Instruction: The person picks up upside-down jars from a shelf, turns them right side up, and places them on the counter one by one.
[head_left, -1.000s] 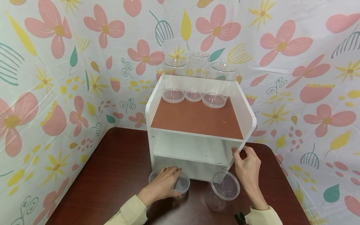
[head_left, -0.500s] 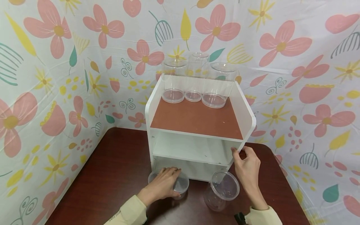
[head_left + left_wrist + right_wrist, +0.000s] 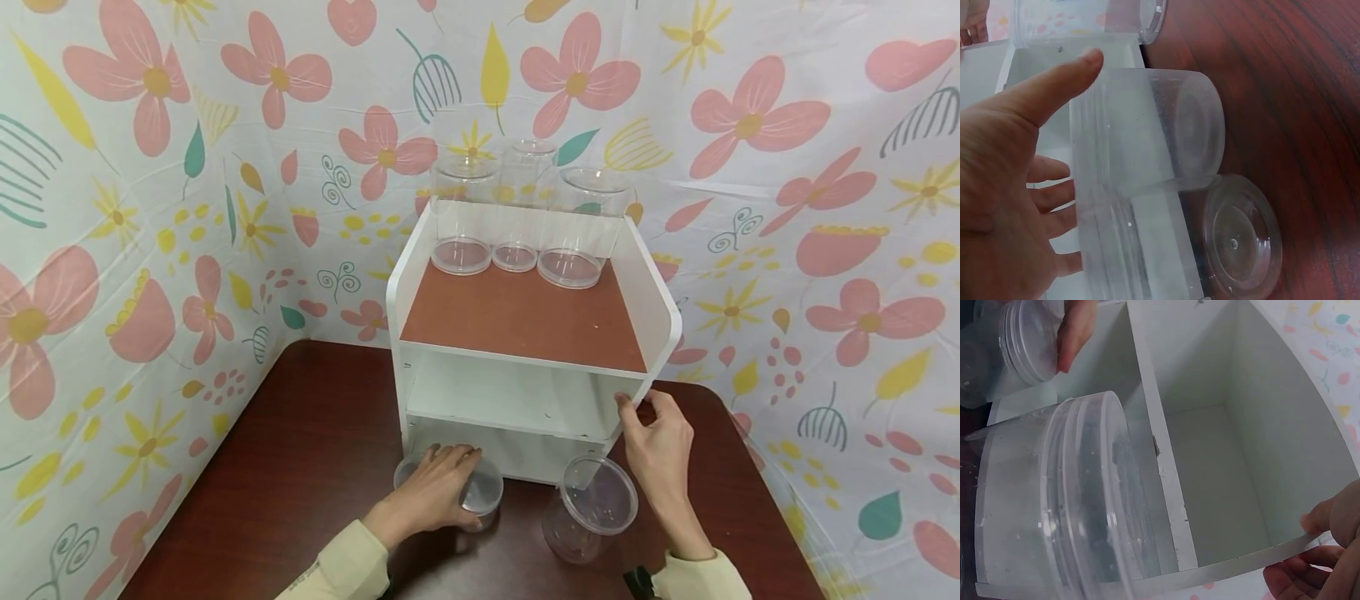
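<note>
My left hand [image 3: 435, 492] rests on the lids of two clear plastic jars standing side by side on the table. In the left wrist view, the upper jar [image 3: 1194, 134] and the lower jar [image 3: 1241, 240] both show, with the thumb extended rather than wrapped round them. Between thumb and fingers, my right hand [image 3: 663, 442] pinches the right side panel of a white shelf unit [image 3: 663, 333]; the right wrist view shows that edge between thumb and fingers [image 3: 1300, 575]. A larger lidded clear jar [image 3: 588, 512] stands just left of the right hand, apart from it.
Three clear jars, left [image 3: 461, 254], middle [image 3: 515, 257] and right [image 3: 570, 268], stand at the back of the unit's brown top [image 3: 525, 321]. Below are two white compartments. A dark red-brown table [image 3: 315, 433] carries everything, and a flowered cloth [image 3: 300, 208] hangs behind.
</note>
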The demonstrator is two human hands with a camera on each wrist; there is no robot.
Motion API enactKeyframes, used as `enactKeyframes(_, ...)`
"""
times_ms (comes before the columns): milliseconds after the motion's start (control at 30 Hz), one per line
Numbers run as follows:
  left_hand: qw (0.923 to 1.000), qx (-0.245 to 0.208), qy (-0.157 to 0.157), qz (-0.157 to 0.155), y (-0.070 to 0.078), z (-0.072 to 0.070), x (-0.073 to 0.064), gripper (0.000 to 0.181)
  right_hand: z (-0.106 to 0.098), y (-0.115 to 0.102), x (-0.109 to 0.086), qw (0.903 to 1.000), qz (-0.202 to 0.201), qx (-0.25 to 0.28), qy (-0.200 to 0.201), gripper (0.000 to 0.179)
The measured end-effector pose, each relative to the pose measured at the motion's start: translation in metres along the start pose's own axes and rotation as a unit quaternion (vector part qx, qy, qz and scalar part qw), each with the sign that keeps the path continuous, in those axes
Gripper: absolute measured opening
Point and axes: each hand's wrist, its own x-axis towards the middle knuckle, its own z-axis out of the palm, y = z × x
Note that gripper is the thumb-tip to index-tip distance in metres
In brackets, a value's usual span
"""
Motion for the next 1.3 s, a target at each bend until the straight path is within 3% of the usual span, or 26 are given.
enactKeyframes(133, 0.9995, -0.020, 0.023, -0.002, 0.001, -0.006, -0.001, 0.092, 0.000, 0.000, 0.000, 1.0000, 0.001, 0.000, -0.002, 0.016)
enactKeyframes(333, 0.9975, -0.044, 0.055, -0.002, 0.007, -0.027, -0.005, 0.072, 0.000, 0.001, 0.000, 1.0000, 0.000, -0.003, -0.001, 0.017)
enactKeyframes(533, 0.9920, -0.104, 0.071, -0.007, 0.019, -0.055, -0.011, 0.062, 0.000, 0.001, 0.000, 1.0000, -0.004, -0.005, -0.001, 0.017)
enactKeyframes(667, 0.9868, -0.148, 0.066, 0.000, 0.027, -0.081, -0.012, 0.059, 0.000, 0.002, 0.000, 1.0000, -0.004, -0.003, 0.001, 0.015)
enactKeyframes(800, 0.9788, -0.193, 0.067, 0.008, 0.033, -0.109, -0.011, 0.057, 0.000, 0.002, 0.000, 1.0000, -0.006, -0.001, 0.002, 0.014)
enactKeyframes(900, 0.9711, -0.223, 0.080, 0.030, 0.036, -0.129, -0.008, 0.056, 0.000, 0.001, 0.000, 1.0000, -0.007, 0.000, 0.002, 0.015)
enactKeyframes(1100, 0.9532, -0.253, 0.133, 0.099, 0.039, -0.168, 0.003, 0.055, 0.001, 0.000, 0.000, 1.0000, -0.006, -0.001, 0.005, 0.015)
enactKeyframes(1300, 0.9366, -0.271, 0.184, 0.124, 0.045, -0.208, 0.017, 0.061, 0.000, 0.000, 0.000, 1.0000, -0.006, -0.002, 0.004, 0.013)
